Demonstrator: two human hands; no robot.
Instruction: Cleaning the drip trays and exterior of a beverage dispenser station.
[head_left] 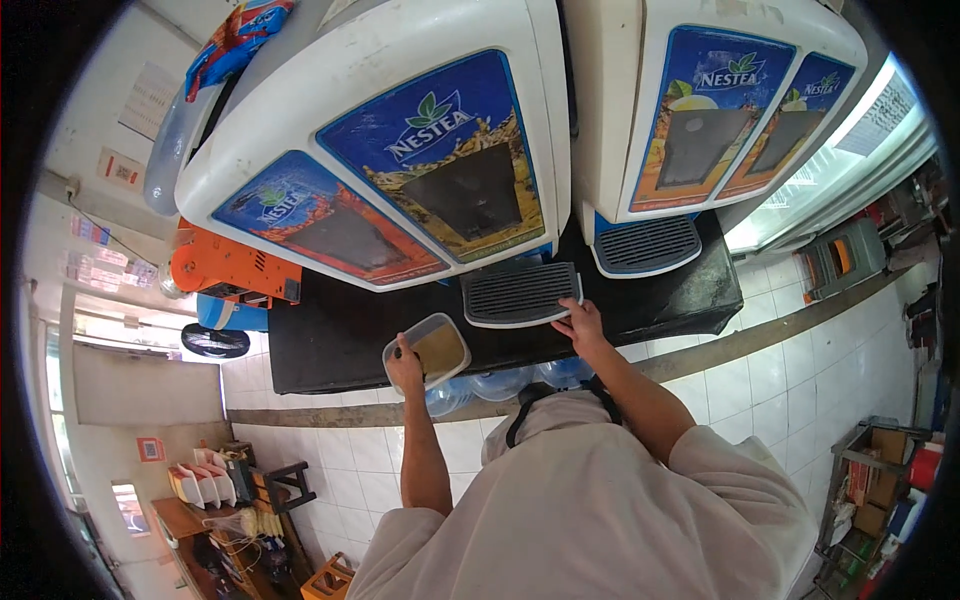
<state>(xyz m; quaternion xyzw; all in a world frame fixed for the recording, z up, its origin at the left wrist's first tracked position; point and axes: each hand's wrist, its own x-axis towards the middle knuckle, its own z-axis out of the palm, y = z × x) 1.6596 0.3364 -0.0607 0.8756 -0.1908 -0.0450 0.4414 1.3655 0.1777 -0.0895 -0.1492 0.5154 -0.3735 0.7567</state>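
My left hand (405,368) grips the left side of a clear plastic tub (428,328) holding brownish liquid (440,352). The tub is held over the front edge of a black-covered table (330,345). My right hand (583,325) has its fingers closed on the front right corner of a drip tray (522,292) with a dark slatted grille and a pale rim. That tray sits low in front of a white drink dispenser (548,130) with two picture panels. Whether the tray is still attached to the dispenser cannot be made out.
A second white dispenser (605,110) with its own drip tray (647,246) stands to the right. An orange machine (235,265) is beyond the table's left end, near a black fan (215,340). Blue water jugs (502,384) sit beneath the front edge. A loaded shelf (865,480) stands far right.
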